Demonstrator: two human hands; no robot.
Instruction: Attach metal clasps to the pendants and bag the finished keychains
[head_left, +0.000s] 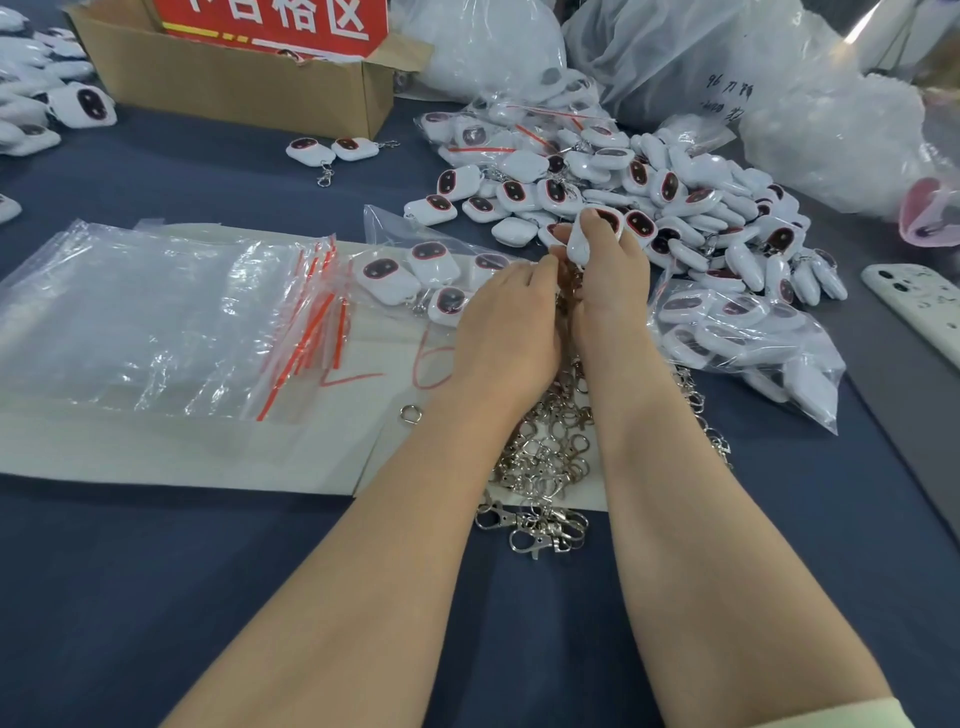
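Head camera, at the packing table: I see my right hand (608, 275) curled round a white pendant (581, 245), lifted just in front of the pile of pendants (675, 197). My left hand (506, 322) meets it, fingertips pinching a metal clasp (572, 280) that hangs between the two hands. Below my wrists a heap of clasps (545, 462) lies on the blue tablecloth (156, 597). To the left sits a stack of zip bags (156, 317); beside it, an open bag (415, 270) holds several pendants. A cardboard box (234, 83) stands at the far edge and a phone (919, 312) lies at right.
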